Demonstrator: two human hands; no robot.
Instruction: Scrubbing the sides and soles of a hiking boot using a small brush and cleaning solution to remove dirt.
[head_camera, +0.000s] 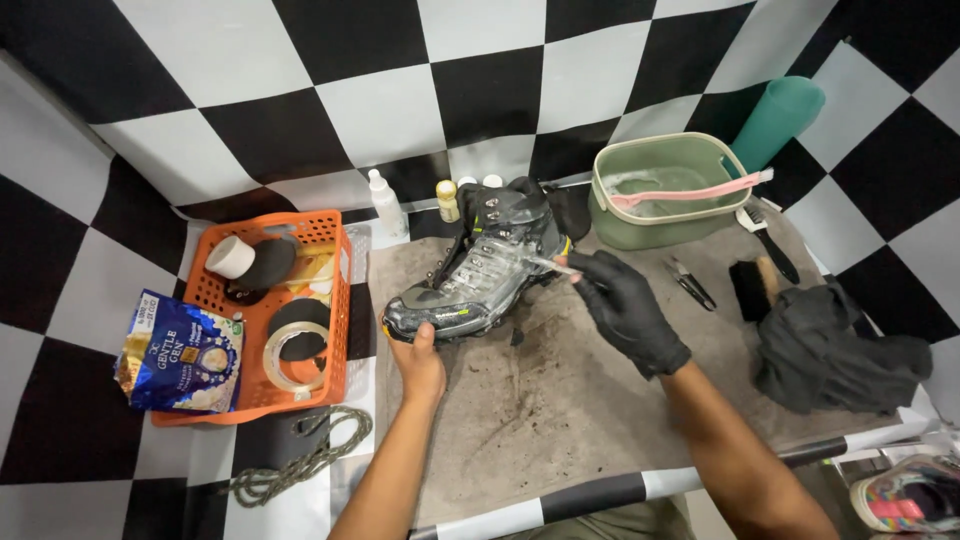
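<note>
While the bare left hand (420, 362) grips the toe of the boot (478, 262), fingers curled under its sole and thumb on the rubber rand, the right hand (625, 308), in a black glove, is closed round a small brush (552, 265) whose tip meets the boot's side near the laces. Boot lies on its side at the middle of the counter (560, 400), toe toward the person, upper wet and streaked with whitish foam. Laces appear removed; a cord (300, 455) lies coiled near the front-left edge.

Progress, as judged: scrubbing is under way. Foam covers the upper, so wetting and soaping look done; rinsing and drying are not yet evident. Dark grit is scattered on the mat below the boot.

Surroundings: a green basin (668, 190) with soapy water stands behind the right hand, a pink brush (690, 190) laid across its rim. Small scissors (690, 283), two further brushes and a dark cloth (830, 350) lie to the right. Small bottles (386, 205) stand behind the boot. An orange basket (330, 300) at left holds tape rolls and tins, a blue packet (180, 355) just beside it
</note>
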